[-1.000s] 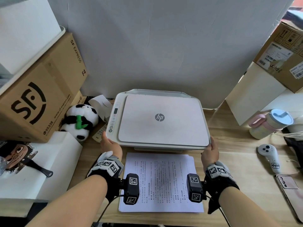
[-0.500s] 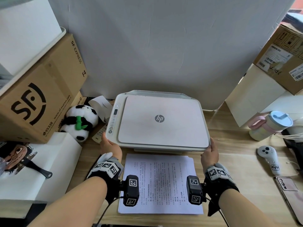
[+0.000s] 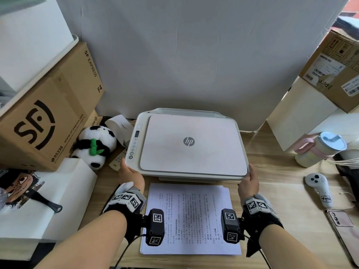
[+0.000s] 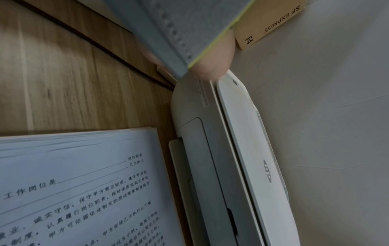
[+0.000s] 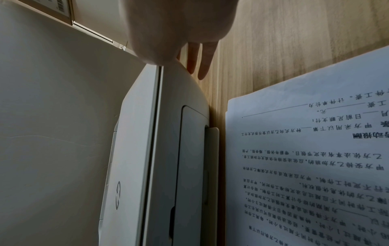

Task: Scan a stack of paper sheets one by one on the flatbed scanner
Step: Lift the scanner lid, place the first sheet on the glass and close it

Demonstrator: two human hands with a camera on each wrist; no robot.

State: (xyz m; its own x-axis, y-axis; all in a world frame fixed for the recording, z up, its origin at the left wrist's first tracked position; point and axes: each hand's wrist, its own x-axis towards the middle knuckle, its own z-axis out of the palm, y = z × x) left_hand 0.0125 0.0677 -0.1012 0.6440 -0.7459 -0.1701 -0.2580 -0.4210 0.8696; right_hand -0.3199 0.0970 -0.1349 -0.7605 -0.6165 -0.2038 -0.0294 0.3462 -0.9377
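A white HP flatbed scanner (image 3: 194,158) stands at the back of the wooden desk with its lid closed. A stack of printed paper sheets (image 3: 189,208) lies flat just in front of it. My left hand (image 3: 131,174) is at the scanner's front left corner, its thumb (image 4: 212,66) resting on the top edge; its other fingers are hidden. My right hand (image 3: 249,181) is at the front right corner, with straight fingers (image 5: 205,64) lying against the scanner's side (image 5: 185,86). Neither hand touches the paper (image 5: 305,149).
A plush panda (image 3: 97,146) and an SF cardboard box (image 3: 48,113) crowd the left side. A white box (image 3: 48,200) sits at the near left. At the right stand a pink-handled cup (image 3: 318,150), a white controller (image 3: 318,187) and a phone (image 3: 343,228).
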